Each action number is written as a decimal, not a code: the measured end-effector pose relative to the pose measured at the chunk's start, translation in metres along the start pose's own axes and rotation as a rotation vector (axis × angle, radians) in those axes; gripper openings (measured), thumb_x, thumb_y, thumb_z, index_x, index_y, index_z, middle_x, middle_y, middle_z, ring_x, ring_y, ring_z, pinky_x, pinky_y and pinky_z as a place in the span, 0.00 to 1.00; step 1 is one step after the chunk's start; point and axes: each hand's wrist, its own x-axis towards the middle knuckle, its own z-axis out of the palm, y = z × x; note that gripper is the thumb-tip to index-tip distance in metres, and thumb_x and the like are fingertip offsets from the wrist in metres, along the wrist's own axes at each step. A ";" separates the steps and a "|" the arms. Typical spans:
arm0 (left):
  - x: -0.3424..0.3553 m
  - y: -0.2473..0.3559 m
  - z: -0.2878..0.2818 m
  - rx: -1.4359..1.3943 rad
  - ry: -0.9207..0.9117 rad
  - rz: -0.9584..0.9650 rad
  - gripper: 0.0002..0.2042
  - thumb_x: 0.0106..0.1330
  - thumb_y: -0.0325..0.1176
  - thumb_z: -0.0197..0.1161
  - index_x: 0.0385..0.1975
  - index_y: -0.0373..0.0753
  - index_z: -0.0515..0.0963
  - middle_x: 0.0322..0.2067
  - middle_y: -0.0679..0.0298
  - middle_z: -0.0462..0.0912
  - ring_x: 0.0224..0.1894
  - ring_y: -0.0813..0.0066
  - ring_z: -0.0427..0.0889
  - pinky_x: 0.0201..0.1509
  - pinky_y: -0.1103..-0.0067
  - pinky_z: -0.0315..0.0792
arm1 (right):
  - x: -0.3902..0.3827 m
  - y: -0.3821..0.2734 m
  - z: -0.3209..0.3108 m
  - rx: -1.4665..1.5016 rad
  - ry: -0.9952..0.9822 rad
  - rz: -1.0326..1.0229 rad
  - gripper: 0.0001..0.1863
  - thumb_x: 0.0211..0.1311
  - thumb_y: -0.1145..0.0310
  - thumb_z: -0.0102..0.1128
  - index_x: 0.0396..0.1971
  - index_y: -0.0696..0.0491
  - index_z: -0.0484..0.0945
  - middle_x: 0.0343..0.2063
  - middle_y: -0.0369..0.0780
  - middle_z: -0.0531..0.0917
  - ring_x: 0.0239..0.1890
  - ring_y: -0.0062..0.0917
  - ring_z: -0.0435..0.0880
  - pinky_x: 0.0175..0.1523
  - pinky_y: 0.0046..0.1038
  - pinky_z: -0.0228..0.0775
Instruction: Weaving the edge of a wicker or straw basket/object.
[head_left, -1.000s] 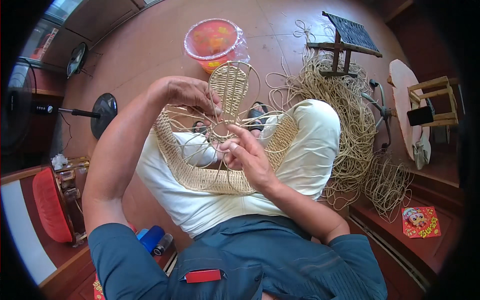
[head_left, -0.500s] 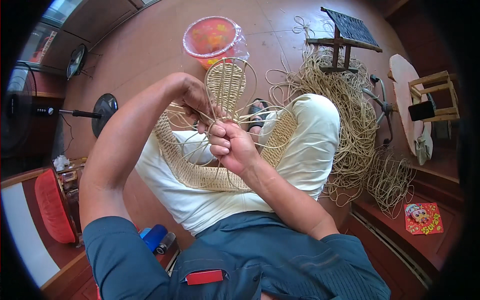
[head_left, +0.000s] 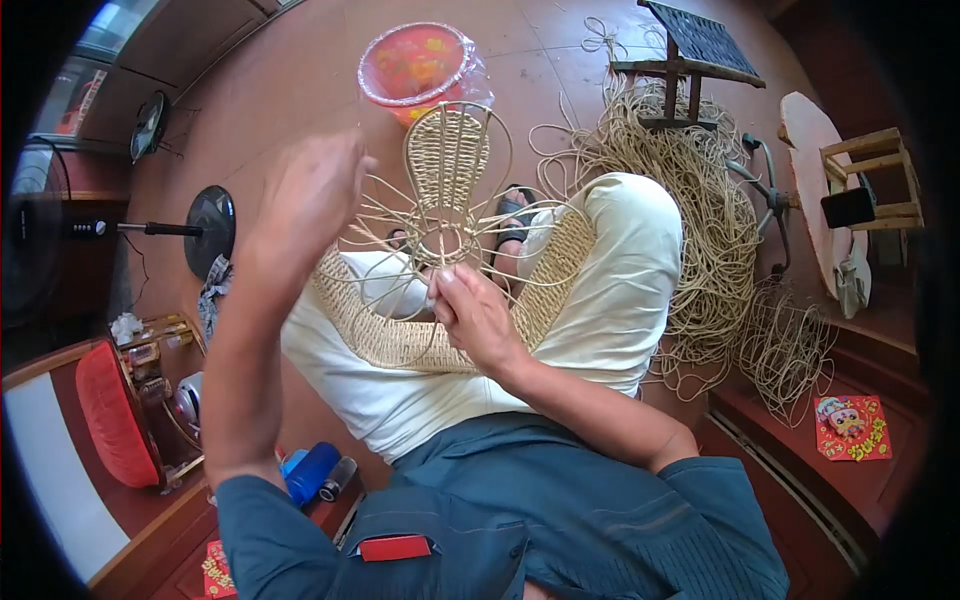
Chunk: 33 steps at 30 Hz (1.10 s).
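Observation:
A straw-coloured woven piece (head_left: 415, 345) lies over my lap. Its wide curved band spans both thighs, and a paddle-shaped woven panel (head_left: 447, 160) stands up at the far end. Between them is a small ring, with many thin cords (head_left: 385, 222) looping outward around it. My right hand (head_left: 478, 322) pinches the ring's near edge where a cord crosses it, thumb on top. My left hand (head_left: 312, 190) is raised to the left of the panel, apart from the ring. Motion smears its fingers, so whether a cord is in them does not show.
Beyond the panel stands a red plastic-lined bucket (head_left: 418, 68). A big heap of loose cord (head_left: 690, 230) covers the floor on the right, beside a dark-seated stool (head_left: 700, 45). A round fan base (head_left: 210, 228) stands left; a wooden table (head_left: 808, 180) is far right.
My left hand has pulled away from the ring, up and to the left. My right hand stays at the ring, slightly lower. The ring's middle is now uncovered.

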 end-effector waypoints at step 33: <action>-0.164 0.076 -0.122 -1.176 0.200 -0.499 0.18 0.85 0.42 0.61 0.40 0.32 0.85 0.19 0.73 0.74 0.19 0.88 0.68 0.24 0.85 0.58 | 0.066 -0.056 -0.047 -1.267 0.079 -1.109 0.13 0.67 0.61 0.74 0.49 0.45 0.86 0.45 0.35 0.88 0.50 0.35 0.87 0.53 0.36 0.82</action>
